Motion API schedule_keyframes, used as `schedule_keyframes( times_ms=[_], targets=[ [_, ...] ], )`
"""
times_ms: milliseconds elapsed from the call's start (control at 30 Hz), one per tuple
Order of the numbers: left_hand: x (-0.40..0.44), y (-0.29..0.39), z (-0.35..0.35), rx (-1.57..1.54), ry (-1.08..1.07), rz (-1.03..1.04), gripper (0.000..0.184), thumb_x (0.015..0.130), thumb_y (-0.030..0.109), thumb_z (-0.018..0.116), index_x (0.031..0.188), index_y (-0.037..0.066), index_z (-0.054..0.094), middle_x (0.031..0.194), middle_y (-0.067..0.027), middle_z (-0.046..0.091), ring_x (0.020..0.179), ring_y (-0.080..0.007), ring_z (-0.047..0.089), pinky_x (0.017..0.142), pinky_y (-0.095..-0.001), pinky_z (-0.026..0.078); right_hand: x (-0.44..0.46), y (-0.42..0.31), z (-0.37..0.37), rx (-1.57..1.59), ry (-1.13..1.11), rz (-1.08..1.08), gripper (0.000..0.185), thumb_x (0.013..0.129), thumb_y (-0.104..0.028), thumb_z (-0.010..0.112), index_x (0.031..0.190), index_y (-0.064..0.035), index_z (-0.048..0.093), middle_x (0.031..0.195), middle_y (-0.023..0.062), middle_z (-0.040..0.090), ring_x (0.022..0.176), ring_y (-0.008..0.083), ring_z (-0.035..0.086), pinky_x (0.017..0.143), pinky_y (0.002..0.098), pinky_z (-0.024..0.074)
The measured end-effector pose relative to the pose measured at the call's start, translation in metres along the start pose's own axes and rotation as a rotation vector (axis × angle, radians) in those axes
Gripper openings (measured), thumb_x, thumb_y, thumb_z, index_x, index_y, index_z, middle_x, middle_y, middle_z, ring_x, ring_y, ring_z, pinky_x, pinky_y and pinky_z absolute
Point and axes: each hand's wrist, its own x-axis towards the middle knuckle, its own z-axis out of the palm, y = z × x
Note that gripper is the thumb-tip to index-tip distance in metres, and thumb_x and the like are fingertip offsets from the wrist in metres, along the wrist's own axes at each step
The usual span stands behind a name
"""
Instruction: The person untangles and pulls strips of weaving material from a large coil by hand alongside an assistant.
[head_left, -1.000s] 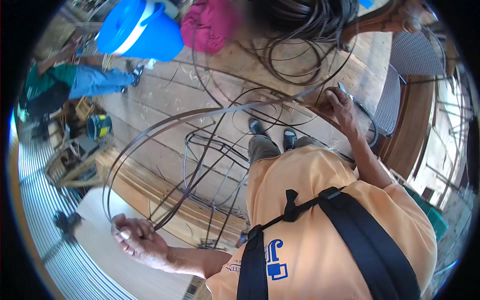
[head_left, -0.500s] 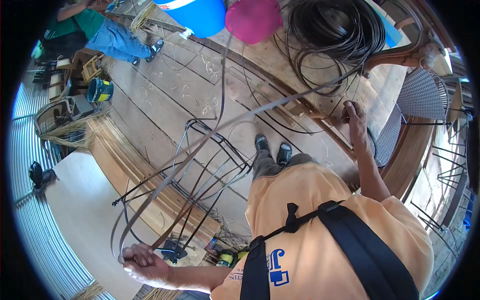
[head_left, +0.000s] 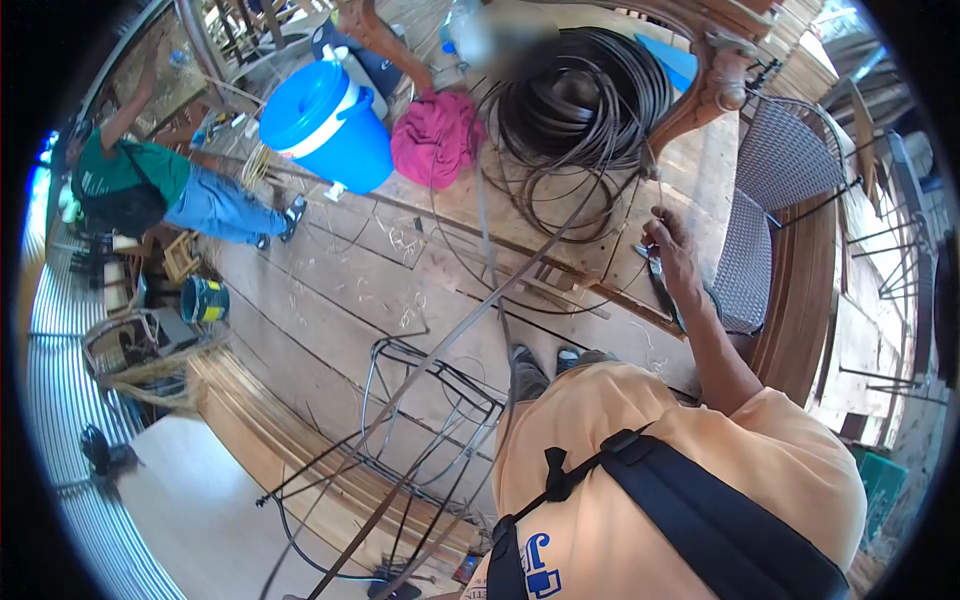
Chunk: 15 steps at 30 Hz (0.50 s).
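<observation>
Strip (head_left: 468,322), coil (head_left: 603,130), right hand (head_left: 672,240) perhaps pinching

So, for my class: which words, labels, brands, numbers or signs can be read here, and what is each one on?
"J": what the large blue mark on the peach shirt looks like.
Smaller shirt print nearby: too small to read.
Red label on the blue cooler: too small to read.
Yellow label on the dark bucket: too blurred to read.
No other readable text.

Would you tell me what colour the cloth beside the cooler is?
The cloth is magenta pink; the head view shows it best.
</observation>
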Motion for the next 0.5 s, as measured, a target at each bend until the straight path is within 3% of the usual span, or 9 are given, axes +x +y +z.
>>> schedule_keyframes(
  times_ms=[167, 200, 233, 267, 333, 367, 400, 433, 500],
  targets=[
    [-0.008, -0.024, 0.02, -0.023, -0.091, -0.052, 0.047, 0.084, 0.052, 0.055, 0.058, 0.016, 0.041, 0.049, 0.0037, 0.029, 0.041, -0.012, 0.027, 0.043, -0.0278, 0.028, 0.016, -0.01, -0.009, -0.263, 0.177, -0.252, 0.045, 0.09, -0.034, 0.055, 0.12, -0.0014, 0.049, 0.103, 0.0075, 0.055, 0.089, 0.0148, 0.054, 0.078, 0.0279, 0.0435],
    [-0.013, -0.029, 0.036, -0.018, -0.096, -0.089, 0.043, 0.085, 0.047, 0.056, 0.06, 0.013, 0.048, 0.05, 0.0024, 0.038, 0.042, -0.0113, 0.033, 0.044, -0.0277, 0.032, 0.014, -0.021, -0.005, -0.343, 0.262, -0.345, 0.039, 0.091, -0.03, 0.054, 0.116, -0.0014, 0.051, 0.101, 0.0059, 0.057, 0.091, 0.0128, 0.054, 0.08, 0.0272, 0.0434],
    [-0.01, -0.048, 0.036, 0.279, -0.136, 0.1, 0.04, 0.085, 0.045, 0.056, 0.07, 0.008, 0.061, 0.058, -0.0049, 0.054, 0.045, -0.0127, 0.043, 0.045, -0.031, 0.038, 0.013, -0.034, -0.002, -0.295, 0.257, -0.377, 0.035, 0.092, -0.027, 0.054, 0.115, -0.0016, 0.052, 0.1, 0.0053, 0.057, 0.091, 0.0121, 0.054, 0.08, 0.0267, 0.0433],
    [-0.005, -0.058, 0.029, 0.239, -0.386, -0.074, 0.047, 0.083, 0.05, 0.057, 0.087, 0.004, 0.068, 0.067, -0.0154, 0.063, 0.047, -0.0193, 0.05, 0.045, -0.0449, 0.043, 0.012, -0.05, 0.001, -0.248, 0.249, -0.409, 0.031, 0.092, -0.024, 0.054, 0.113, -0.0018, 0.053, 0.098, 0.0047, 0.058, 0.09, 0.0114, 0.053, 0.08, 0.0261, 0.0433],
    [-0.001, -0.088, 0.061, 0.177, -0.733, -0.36, 0.031, 0.084, 0.019, 0.057, 0.061, 0.001, 0.045, 0.059, 0.0, 0.042, 0.047, -0.0076, 0.036, 0.042, -0.0218, 0.027, 0.009, -0.09, 0.019, -0.112, 0.237, -0.533, 0.017, 0.092, -0.012, 0.053, 0.106, -0.0027, 0.058, 0.09, 0.0014, 0.06, 0.085, 0.0082, 0.053, 0.077, 0.0227, 0.0432],
    [-0.012, -0.095, 0.097, 0.167, -1.09, -0.08, 0.024, 0.079, 0.012, 0.058, 0.061, 0.001, 0.047, 0.062, -0.003, 0.047, 0.05, -0.0109, 0.041, 0.044, -0.0245, 0.031, 0.01, -0.109, 0.03, -0.127, 0.224, -0.521, 0.017, 0.092, -0.011, 0.053, 0.105, -0.0023, 0.058, 0.089, 0.0009, 0.06, 0.083, 0.0078, 0.053, 0.076, 0.0221, 0.0432],
    [-0.023, -0.111, 0.117, 0.191, -1.146, -0.182, 0.025, 0.076, 0.022, 0.07, 0.073, -0.002, 0.064, 0.071, -0.0099, 0.06, 0.058, -0.0167, 0.052, 0.051, -0.0261, 0.037, 0.014, -0.126, 0.04, -0.143, 0.213, -0.51, 0.016, 0.092, -0.011, 0.054, 0.105, -0.002, 0.059, 0.088, 0.0004, 0.06, 0.082, 0.0075, 0.053, 0.075, 0.0215, 0.0432],
    [-0.037, -0.124, 0.141, 0.276, -1.252, -0.206, 0.012, 0.076, 0.01, 0.068, 0.08, -0.001, 0.065, 0.073, -0.0102, 0.06, 0.06, -0.0178, 0.054, 0.054, -0.0277, 0.04, 0.021, -0.136, 0.045, -0.161, 0.203, -0.499, 0.016, 0.092, -0.01, 0.054, 0.104, -0.0017, 0.059, 0.087, -0.0002, 0.06, 0.08, 0.0071, 0.053, 0.074, 0.0209, 0.0432],
    [-0.061, -0.133, 0.206, 0.289, -1.487, -0.143, 0.01, 0.079, 0.007, 0.065, 0.084, -0.002, 0.064, 0.078, -0.0121, 0.06, 0.066, -0.0215, 0.058, 0.059, -0.0303, 0.045, 0.045, -0.138, 0.053, -0.139, 0.134, -0.509, 0.015, 0.091, -0.008, 0.054, 0.103, -0.0008, 0.06, 0.087, -0.0005, 0.06, 0.08, 0.006, 0.053, 0.072, 0.0197, 0.0436]
  ],
)
